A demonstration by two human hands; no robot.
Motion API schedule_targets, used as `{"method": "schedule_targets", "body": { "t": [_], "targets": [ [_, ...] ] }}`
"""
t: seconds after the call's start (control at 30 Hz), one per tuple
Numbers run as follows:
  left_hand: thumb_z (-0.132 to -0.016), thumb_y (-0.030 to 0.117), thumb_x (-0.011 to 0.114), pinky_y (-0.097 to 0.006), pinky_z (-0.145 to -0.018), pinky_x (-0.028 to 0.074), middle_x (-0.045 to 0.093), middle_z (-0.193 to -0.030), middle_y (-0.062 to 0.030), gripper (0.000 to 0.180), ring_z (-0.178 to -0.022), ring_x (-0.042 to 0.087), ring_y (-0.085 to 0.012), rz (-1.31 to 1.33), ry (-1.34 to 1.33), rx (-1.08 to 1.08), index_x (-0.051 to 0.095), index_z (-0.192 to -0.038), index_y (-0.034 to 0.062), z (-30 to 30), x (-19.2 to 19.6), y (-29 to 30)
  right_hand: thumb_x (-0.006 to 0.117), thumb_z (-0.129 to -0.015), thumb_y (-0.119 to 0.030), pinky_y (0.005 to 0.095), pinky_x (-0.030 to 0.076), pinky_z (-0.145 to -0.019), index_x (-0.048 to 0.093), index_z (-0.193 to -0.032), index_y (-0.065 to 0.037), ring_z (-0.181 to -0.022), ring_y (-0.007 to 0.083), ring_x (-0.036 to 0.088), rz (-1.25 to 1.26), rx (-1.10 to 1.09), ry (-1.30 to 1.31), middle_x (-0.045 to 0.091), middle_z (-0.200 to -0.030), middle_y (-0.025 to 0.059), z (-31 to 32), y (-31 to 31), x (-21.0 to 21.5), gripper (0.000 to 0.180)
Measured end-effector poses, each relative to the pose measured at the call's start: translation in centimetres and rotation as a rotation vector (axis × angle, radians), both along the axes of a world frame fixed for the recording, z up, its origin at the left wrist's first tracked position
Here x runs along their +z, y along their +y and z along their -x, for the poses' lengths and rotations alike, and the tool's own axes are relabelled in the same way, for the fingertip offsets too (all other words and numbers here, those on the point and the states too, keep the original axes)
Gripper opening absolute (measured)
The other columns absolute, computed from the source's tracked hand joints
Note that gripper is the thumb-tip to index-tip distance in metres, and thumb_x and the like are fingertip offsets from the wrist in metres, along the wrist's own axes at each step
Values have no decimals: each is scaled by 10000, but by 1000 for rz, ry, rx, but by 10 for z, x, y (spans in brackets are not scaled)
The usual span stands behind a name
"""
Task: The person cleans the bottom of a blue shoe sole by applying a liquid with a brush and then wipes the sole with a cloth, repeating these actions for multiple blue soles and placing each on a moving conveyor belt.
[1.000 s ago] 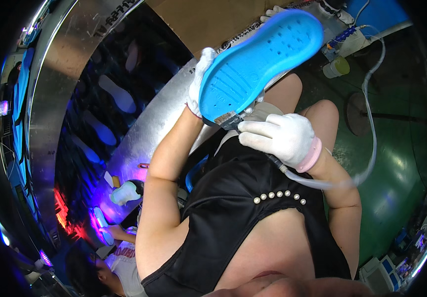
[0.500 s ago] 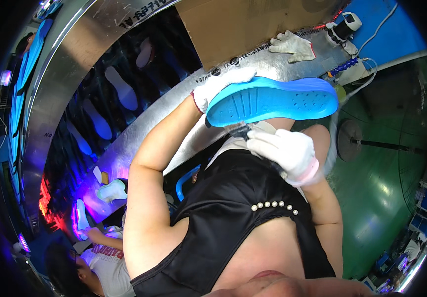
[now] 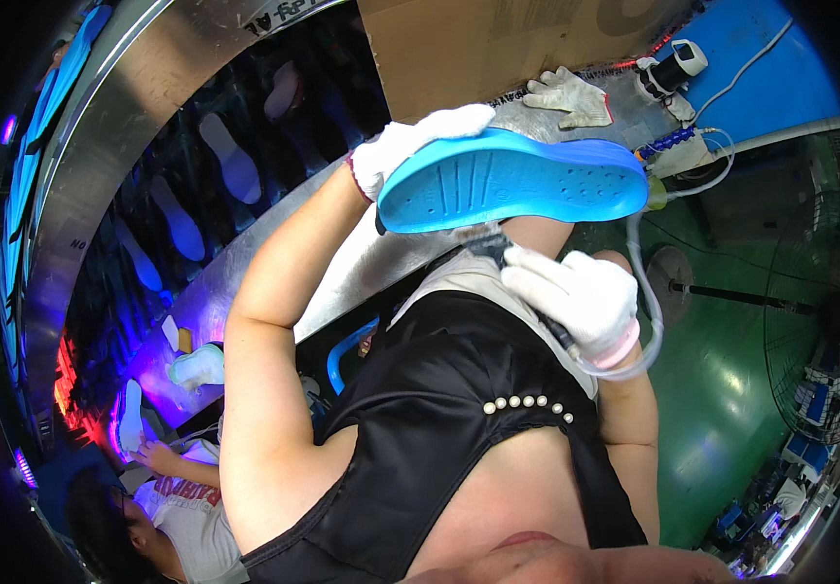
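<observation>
My left hand [image 3: 418,144], in a white knit glove, grips a bright blue shoe sole [image 3: 512,185] by its far left edge. The sole is tilted, so its inner face with grooves and small holes shows. My right hand [image 3: 584,297], also gloved in white, is closed around a brush [image 3: 484,241] with a dark ferrule and pale bristles. The bristle tips are at the sole's near lower edge; whether they touch it, I cannot tell. A clear hose [image 3: 648,302] loops by my right wrist and leads to the brush handle.
Beyond the metal ledge [image 3: 337,292], several soles [image 3: 230,161] lie on a dark conveyor. A cardboard sheet [image 3: 508,49], a loose white glove [image 3: 568,97] and a black-and-white device [image 3: 675,66] sit at the back. A co-worker [image 3: 172,506] handles a sole at lower left. A fan [image 3: 809,321] stands right.
The view has shifted slightly. The sole has moved a little left and away from me, still in my left hand. My right hand and the brush have moved right along the sole's near edge.
</observation>
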State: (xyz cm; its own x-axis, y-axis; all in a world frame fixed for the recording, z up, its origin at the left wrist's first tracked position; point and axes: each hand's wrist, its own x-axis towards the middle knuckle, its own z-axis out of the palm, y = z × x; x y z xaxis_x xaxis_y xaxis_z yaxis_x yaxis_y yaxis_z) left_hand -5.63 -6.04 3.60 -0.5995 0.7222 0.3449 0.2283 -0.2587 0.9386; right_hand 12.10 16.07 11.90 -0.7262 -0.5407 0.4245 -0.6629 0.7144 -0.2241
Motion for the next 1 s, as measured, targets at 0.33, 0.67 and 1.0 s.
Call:
{"method": "schedule_targets", "body": {
  "t": [0.33, 0.67, 1.0],
  "targets": [
    [-867, 560, 564, -423, -787, 557, 607, -1174, -187, 675, -949, 655, -313, 225, -436, 96, 507, -1324, 66, 2, 43, -6, 701, -684, -34, 266, 459, -506, 711, -905, -91, -559, 180, 591, 235, -51, 146, 710, -957, 134, 16, 20, 1, 229],
    [-904, 546, 513, -388, -883, 497, 608, -1174, -170, 601, -1001, 620, -271, 201, -857, -49, 589, -1241, 54, -5, 52, 6, 657, -675, -90, 332, 511, -634, 700, -963, -25, -727, 279, 653, 352, 256, -41, 696, -988, 134, 36, 2, -9, 298],
    [-841, 754, 338, -494, -832, 549, 448, -1286, -333, 949, -1046, 576, -437, -611, -730, -532, 325, -1391, -20, 21, 161, -37, 777, -636, -11, 284, 486, -617, 666, -880, 4, -691, 195, 622, 877, -34, -175, 692, -836, 144, 18, 12, -19, 268]
  ]
}}
